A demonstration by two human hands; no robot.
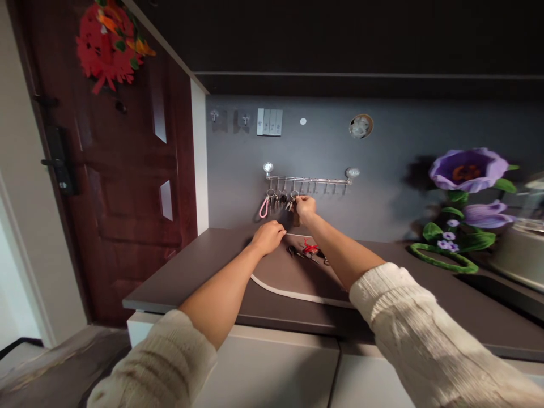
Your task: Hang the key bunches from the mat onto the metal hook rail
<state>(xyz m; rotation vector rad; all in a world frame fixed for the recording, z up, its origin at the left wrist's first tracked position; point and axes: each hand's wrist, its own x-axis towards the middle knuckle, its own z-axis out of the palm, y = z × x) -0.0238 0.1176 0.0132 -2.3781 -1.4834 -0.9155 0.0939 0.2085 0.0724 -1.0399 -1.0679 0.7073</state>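
Right-hand fingers pinch round silver metal ring, mid-frame | silver keys: long axis steep, tips lower-left | left hand: can't tell

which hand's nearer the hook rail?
Right. The right hand is just below the hook rail, at some hanging keys; the left hand is lower and farther left, near the counter.

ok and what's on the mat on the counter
Keys, some with a red bow, lie on the mat. The right arm covers its right part, so anything there can't be seen.
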